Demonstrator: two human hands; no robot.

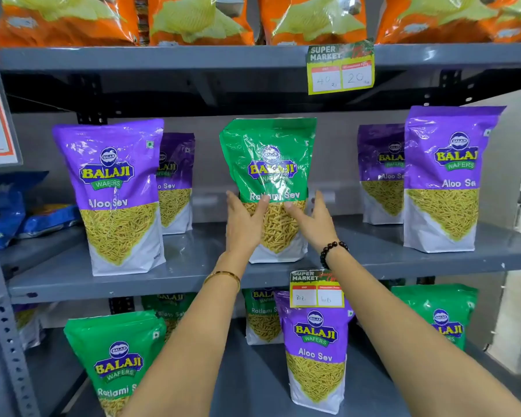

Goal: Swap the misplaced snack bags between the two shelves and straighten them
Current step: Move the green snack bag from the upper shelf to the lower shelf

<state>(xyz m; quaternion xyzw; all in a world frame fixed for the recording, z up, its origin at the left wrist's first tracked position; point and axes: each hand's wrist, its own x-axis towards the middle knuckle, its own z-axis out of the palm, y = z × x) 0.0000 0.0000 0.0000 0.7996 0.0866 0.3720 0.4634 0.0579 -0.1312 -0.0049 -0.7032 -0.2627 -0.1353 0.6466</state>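
A green Ratlami Sev bag (269, 164) stands upright in the middle of the middle shelf (193, 266), among purple Aloo Sev bags at left (115, 194) and right (445, 179). My left hand (244, 224) and my right hand (313, 218) clasp its lower half from both sides, fingers on its front. On the lower shelf (253, 380) a single purple Aloo Sev bag (315, 350) stands upright among green Ratlami Sev bags (115, 356), (442, 314).
Orange snack bags (193, 19) fill the top shelf. Price tags hang from the shelf edges (340, 69), (316, 290). Blue bags (6, 212) lie at the far left beyond a perforated upright post (3, 341). More purple bags (176, 182), (379, 173) stand behind.
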